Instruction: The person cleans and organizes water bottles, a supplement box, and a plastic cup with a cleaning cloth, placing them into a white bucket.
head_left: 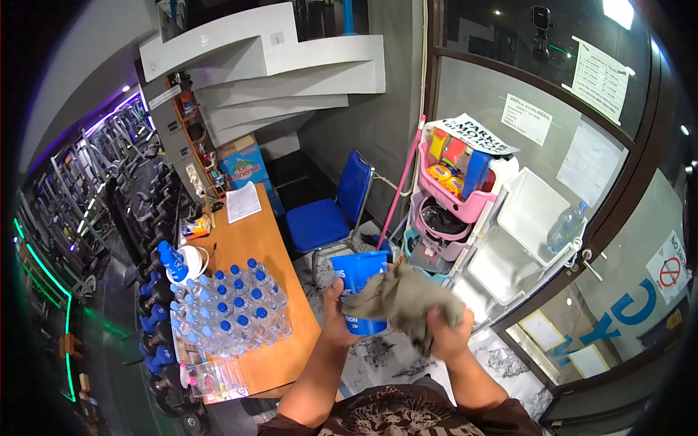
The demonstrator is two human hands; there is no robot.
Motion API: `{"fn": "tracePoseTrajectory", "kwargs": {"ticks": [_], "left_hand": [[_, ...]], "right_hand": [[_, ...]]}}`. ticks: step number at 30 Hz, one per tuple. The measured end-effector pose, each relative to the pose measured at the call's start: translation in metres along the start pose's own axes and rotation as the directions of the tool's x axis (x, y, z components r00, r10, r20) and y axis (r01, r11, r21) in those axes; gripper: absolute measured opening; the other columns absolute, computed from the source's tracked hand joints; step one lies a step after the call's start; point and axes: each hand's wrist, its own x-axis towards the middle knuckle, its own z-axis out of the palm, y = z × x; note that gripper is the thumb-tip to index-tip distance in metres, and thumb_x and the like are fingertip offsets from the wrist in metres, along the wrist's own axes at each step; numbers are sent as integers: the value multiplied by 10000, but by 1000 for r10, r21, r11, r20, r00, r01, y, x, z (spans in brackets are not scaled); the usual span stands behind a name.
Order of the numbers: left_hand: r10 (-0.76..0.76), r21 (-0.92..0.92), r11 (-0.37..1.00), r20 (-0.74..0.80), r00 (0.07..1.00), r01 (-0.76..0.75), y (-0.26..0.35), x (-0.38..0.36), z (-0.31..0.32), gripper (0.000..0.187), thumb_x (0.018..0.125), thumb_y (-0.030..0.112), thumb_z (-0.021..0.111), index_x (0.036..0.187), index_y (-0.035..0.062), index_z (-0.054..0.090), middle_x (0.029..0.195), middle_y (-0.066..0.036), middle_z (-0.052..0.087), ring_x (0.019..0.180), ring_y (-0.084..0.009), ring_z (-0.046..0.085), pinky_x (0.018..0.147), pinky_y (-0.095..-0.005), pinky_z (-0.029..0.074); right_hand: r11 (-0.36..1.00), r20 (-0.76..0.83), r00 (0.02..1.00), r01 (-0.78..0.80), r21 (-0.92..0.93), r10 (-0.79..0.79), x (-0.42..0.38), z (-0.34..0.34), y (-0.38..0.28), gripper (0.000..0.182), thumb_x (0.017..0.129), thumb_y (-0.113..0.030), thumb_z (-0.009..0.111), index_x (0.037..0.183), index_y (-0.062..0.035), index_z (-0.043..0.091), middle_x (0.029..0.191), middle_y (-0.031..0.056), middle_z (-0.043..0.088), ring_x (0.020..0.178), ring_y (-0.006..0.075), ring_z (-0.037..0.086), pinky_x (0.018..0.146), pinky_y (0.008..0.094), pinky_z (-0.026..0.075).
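A blue plastic tub (358, 269) with white lettering is held up in front of my body. My left hand (336, 316) grips it from the left side, fingers wrapped round it. In my right hand (451, 336) is a bunched grey-brown cloth (413, 299), with the fingers closed on its right part. The cloth's left end lies against the tub and covers part of its front. Whatever is inside the tub is hidden from this angle.
A wooden table (276, 236) on the left bears several water bottles (236, 305) and a sheet of paper (243, 202). Behind it is a blue chair (320, 221). Pink baskets (472, 205) and a white rack (502, 261) stand right, beside a glass door.
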Motion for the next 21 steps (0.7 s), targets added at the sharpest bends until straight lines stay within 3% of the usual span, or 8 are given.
{"fn": "tracePoseTrajectory", "kwargs": {"ticks": [2, 4, 5, 9, 10, 13, 17, 21], "left_hand": [[32, 98, 995, -97, 995, -22, -16, 0, -18, 730, 925, 577, 528, 1371, 4, 451, 1232, -153, 616, 1122, -272, 621, 973, -422, 509], [142, 256, 963, -233, 962, -81, -35, 5, -12, 709, 932, 584, 499, 1348, 11, 468, 1195, -144, 632, 1024, -261, 655, 899, -406, 543], [149, 196, 976, -254, 956, -100, -40, 7, -13, 692, 936, 581, 493, 1335, 16, 478, 1180, -143, 636, 1012, -259, 657, 885, -404, 548], [140, 94, 989, -357, 924, -114, -51, 10, -22, 639, 958, 557, 448, 1301, 20, 507, 1157, -145, 639, 1000, -239, 654, 845, -373, 555], [99, 107, 992, -373, 922, -63, -54, 8, -26, 653, 965, 549, 423, 1327, 10, 491, 1203, -148, 625, 1035, -229, 640, 850, -353, 550], [22, 109, 994, -410, 912, 26, -74, 6, -45, 677, 961, 543, 423, 1357, -3, 473, 1261, -145, 608, 1055, -220, 630, 838, -334, 549], [-39, 87, 992, -470, 882, 90, -110, 7, -62, 694, 942, 546, 497, 1368, -1, 457, 1257, -148, 606, 1069, -231, 627, 874, -372, 540], [-78, 108, 984, -437, 896, 138, -152, 14, -69, 697, 930, 530, 564, 1378, 9, 446, 1264, -140, 598, 1120, -264, 610, 978, -425, 489]], "right_hand": [[958, 18, 965, -258, -122, 262, 16, -7, 5, 307, 963, -147, 574, 1194, 54, 600, 1034, 132, 689, 934, 182, 646, 851, 328, 503], [942, 89, 947, -291, -168, 308, 17, 1, 11, 347, 940, -128, 612, 1244, 36, 580, 1125, 160, 672, 1041, 188, 628, 919, 321, 474], [969, 150, 972, -151, -196, 182, 12, 4, 22, 376, 938, -148, 624, 1266, 28, 566, 1131, 169, 667, 1058, 190, 620, 924, 324, 470], [940, 302, 891, -328, -93, 340, -31, 3, 53, 539, 857, -228, 759, 1283, 22, 542, 1163, 195, 647, 1092, 220, 607, 943, 356, 465], [970, 238, 947, -182, -162, 217, -36, 3, 59, 562, 818, -226, 802, 1261, 14, 552, 1171, 165, 646, 1084, 193, 598, 943, 341, 465], [810, 213, 783, -553, -194, 585, -51, -29, 78, 535, 822, -195, 800, 1250, 10, 554, 1145, 123, 657, 1036, 156, 597, 925, 322, 475], [801, 248, 762, -569, -184, 598, -53, -68, 100, 514, 845, -142, 785, 1269, 23, 544, 1096, 76, 677, 970, 98, 583, 875, 290, 492], [870, 244, 837, -455, -189, 491, -56, -119, 118, 586, 858, -124, 769, 1361, 13, 503, 1159, 89, 681, 982, 79, 564, 875, 278, 490]]}}
